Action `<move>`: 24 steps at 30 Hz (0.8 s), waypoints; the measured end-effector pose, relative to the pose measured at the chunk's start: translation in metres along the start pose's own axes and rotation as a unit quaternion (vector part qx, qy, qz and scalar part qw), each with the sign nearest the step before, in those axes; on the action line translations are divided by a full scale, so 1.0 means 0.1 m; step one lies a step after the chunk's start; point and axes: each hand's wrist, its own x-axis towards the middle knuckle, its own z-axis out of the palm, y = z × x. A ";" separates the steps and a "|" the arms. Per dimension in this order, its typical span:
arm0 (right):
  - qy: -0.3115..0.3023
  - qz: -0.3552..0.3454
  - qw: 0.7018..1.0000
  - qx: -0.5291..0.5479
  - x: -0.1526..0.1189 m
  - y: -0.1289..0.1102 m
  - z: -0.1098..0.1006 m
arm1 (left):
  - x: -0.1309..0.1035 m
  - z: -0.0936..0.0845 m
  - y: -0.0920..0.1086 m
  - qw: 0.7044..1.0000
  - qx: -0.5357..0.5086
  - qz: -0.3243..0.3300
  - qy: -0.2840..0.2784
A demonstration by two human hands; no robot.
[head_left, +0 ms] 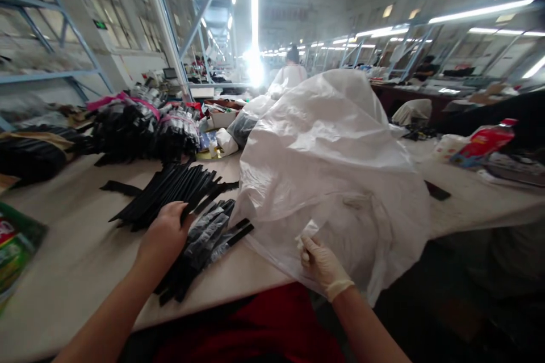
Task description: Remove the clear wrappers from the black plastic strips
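Observation:
My left hand (168, 229), bare, is closed on a black strip (206, 195) that points away to the right. Under and beyond it lies a fanned pile of black strips (164, 190) on the table. Nearer me is a second pile (204, 232), its strips partly wrapped in clear film. My right hand (321, 261) wears a thin pale glove and pinches a small shiny piece of clear film (310, 229). Behind that hand a large translucent plastic sheet (323, 147) drapes over a bulky heap and hangs past the table's front edge.
Bundles of black strips (128, 127) with pink ties stand at the back left. A green bag (17, 249) lies at the left edge. On the right rests a red bottle or pack (483, 143). Metal frames rise behind, and a person (292, 71) is farther off.

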 end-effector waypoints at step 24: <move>0.027 -0.105 0.978 -0.177 -0.26 0.11 0.39 | -0.96 0.45 1.07 0.757 -0.516 -0.220 -0.335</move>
